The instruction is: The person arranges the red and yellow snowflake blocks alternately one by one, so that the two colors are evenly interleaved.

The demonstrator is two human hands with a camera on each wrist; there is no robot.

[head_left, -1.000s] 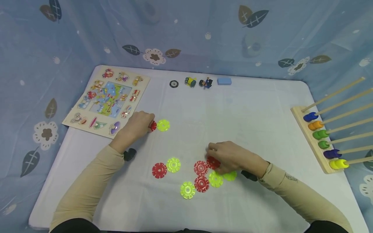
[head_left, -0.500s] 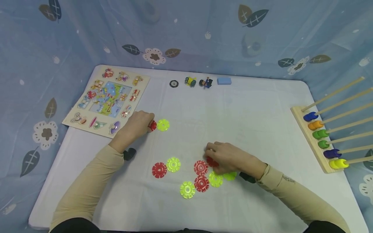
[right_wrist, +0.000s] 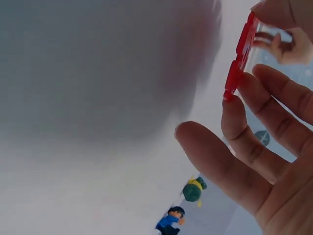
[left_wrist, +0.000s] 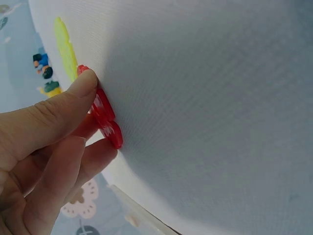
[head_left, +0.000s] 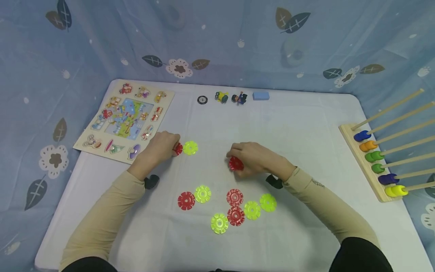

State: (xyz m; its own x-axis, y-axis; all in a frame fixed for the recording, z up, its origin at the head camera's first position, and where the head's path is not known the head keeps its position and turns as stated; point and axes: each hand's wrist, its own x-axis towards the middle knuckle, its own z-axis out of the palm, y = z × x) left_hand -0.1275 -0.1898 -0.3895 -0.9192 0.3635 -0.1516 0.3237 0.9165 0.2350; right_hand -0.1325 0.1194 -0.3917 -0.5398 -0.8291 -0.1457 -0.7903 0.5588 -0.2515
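Note:
Near the puzzle board my left hand point(head_left: 160, 146) pinches a red notched disc point(left_wrist: 103, 112) between thumb and fingers. A yellow-green disc point(head_left: 190, 147) adjoins that red disc on its right. My right hand point(head_left: 255, 158) holds another red notched disc point(head_left: 236, 163) over the middle of the table. In the right wrist view, its thumb and fingertips hold this disc point(right_wrist: 237, 63) by the edge, while one finger points away from it. Below the hands lie a red disc point(head_left: 186, 200) beside a yellow-green one point(head_left: 202, 194), and a group of red discs point(head_left: 236, 216) and yellow-green discs point(head_left: 252, 210).
A wooden picture puzzle board point(head_left: 102, 151) lies at the left. Along the back edge are a black round token point(head_left: 202, 100), a yellow-green toy point(head_left: 221, 97), a toy figure point(head_left: 239, 98) and a blue block point(head_left: 261, 96). A peg rack with coloured beads point(head_left: 363, 166) stands at the right.
My right hand has taken the upper-right red disc out of the lower group and moved it away from me and leftward. The left hand stays on its red disc.

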